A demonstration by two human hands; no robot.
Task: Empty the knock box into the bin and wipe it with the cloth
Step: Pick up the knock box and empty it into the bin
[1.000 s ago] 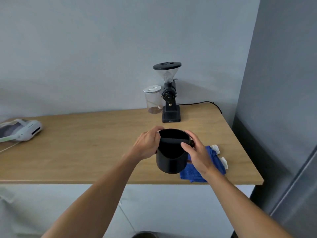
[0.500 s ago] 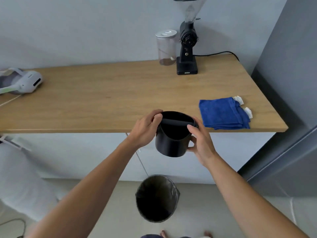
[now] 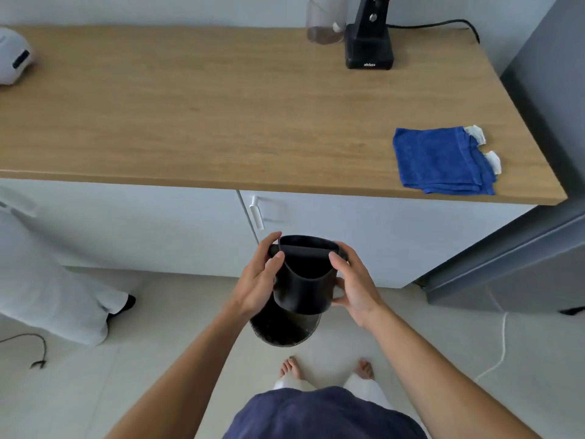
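The black knock box (image 3: 304, 285) with its bar across the top is held upright between both hands, below the counter's front edge. My left hand (image 3: 257, 280) grips its left side, thumb on the bar end. My right hand (image 3: 354, 282) clasps its right side. Directly beneath it on the floor stands the dark bin (image 3: 283, 331), mostly hidden by the box. The folded blue cloth (image 3: 441, 161) lies on the wooden counter (image 3: 221, 106) near its right front corner.
A black coffee grinder (image 3: 368, 42) and a clear jar (image 3: 324, 23) stand at the counter's back. A white device (image 3: 14, 60) sits far left. White cabinet doors (image 3: 158, 229), a grey appliance (image 3: 522, 264) at right, another person's white-trousered leg (image 3: 53, 299) at left, my bare feet (image 3: 326, 369).
The knock box has come off the counter and down in front of the cabinet, over the bin. My view has tilted downward, and both hands keep hold of it.
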